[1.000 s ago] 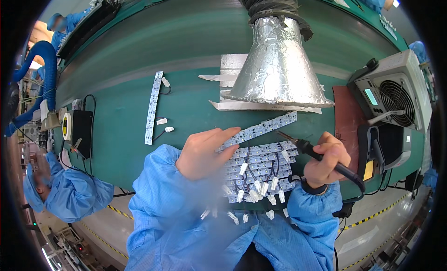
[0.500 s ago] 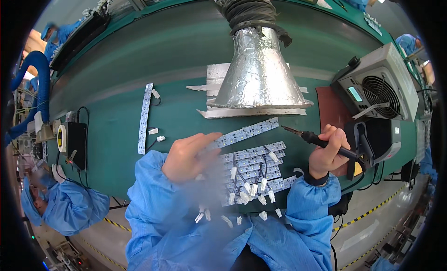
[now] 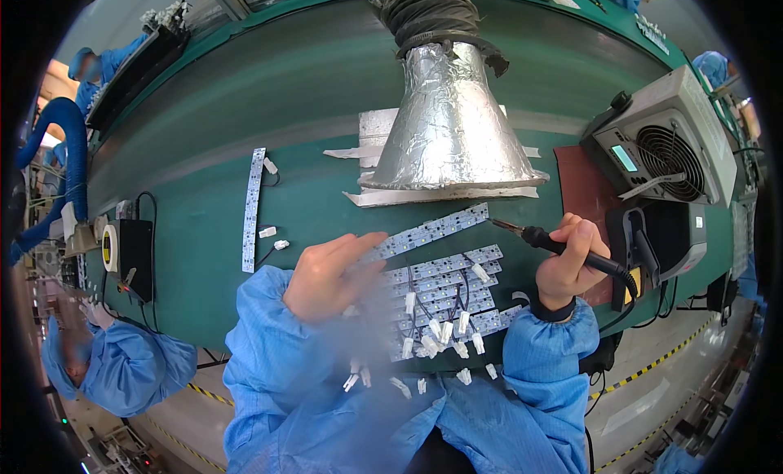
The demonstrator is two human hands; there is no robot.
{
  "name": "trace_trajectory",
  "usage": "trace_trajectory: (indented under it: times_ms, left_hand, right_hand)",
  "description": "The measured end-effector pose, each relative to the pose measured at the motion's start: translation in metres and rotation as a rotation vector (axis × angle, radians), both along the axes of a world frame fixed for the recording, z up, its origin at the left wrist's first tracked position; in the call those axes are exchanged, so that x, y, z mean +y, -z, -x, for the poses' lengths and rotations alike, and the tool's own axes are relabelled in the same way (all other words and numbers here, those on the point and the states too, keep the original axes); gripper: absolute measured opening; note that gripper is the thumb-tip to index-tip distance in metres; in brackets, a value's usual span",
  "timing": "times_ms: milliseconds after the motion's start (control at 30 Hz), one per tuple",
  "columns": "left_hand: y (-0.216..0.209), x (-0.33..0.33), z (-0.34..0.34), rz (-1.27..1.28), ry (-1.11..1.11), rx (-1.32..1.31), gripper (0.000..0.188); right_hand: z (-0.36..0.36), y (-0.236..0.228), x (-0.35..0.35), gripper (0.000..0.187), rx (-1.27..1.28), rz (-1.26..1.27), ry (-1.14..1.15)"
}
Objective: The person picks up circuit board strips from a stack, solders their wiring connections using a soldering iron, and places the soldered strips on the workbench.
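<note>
My left hand (image 3: pixel 328 274) is closed on the near left end of a narrow white LED circuit board (image 3: pixel 432 232), which slants up to the right. In my right hand (image 3: pixel 567 264) I grip a soldering iron (image 3: pixel 545 239) like a pen, its tip right by the board's far right end; whether they touch I cannot tell. Just below lies a stack of similar LED boards (image 3: pixel 444 268), with thin dark wires and several white plug connectors (image 3: pixel 446 333) trailing toward me. A blurred grey smear hides part of the stack's left side and my left fingertips.
A foil-covered fume hood (image 3: pixel 453 123) stands behind the boards. Another LED board (image 3: pixel 254 209) with connectors lies left, near a black box (image 3: pixel 129 258). At right are a fan unit (image 3: pixel 661 152) and a dark soldering station (image 3: pixel 661 239). A co-worker's blue sleeve (image 3: pixel 134 364) shows at far left.
The view has shifted slightly. Both my hands, the LED board and the soldering iron keep nearly the same places.
</note>
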State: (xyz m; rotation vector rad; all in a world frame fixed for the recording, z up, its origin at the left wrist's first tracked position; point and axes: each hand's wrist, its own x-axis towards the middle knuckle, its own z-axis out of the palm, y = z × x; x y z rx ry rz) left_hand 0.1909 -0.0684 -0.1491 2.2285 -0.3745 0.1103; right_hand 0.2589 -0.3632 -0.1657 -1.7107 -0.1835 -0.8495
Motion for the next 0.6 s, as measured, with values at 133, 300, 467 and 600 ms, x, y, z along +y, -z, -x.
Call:
trace_trajectory:
  times_ms: [133,300,467,600]
  left_hand:
    - [-0.0009,-0.0005,0.0003,-0.004,-0.006,-0.002,0.036]
    - [-0.0036,-0.0005,0.0004,-0.023,-0.003,0.036,0.036]
    - [-0.0009,0.0020,0.0007,-0.036,0.017,0.038,0.040]
    - [-0.0017,0.0019,0.0004,-0.038,0.020,0.031,0.040]
  right_hand:
    - [0.0000,-0.0022,0.0018,0.041,0.018,0.026,-0.005]
    - [-0.0014,-0.0007,0.0014,0.041,-0.004,0.019,-0.011]
    - [0.0019,-0.0049,0.0058,0.041,0.050,0.012,-0.025]
    - [0.0020,-0.0045,0.0059,0.041,0.047,0.012,-0.029]
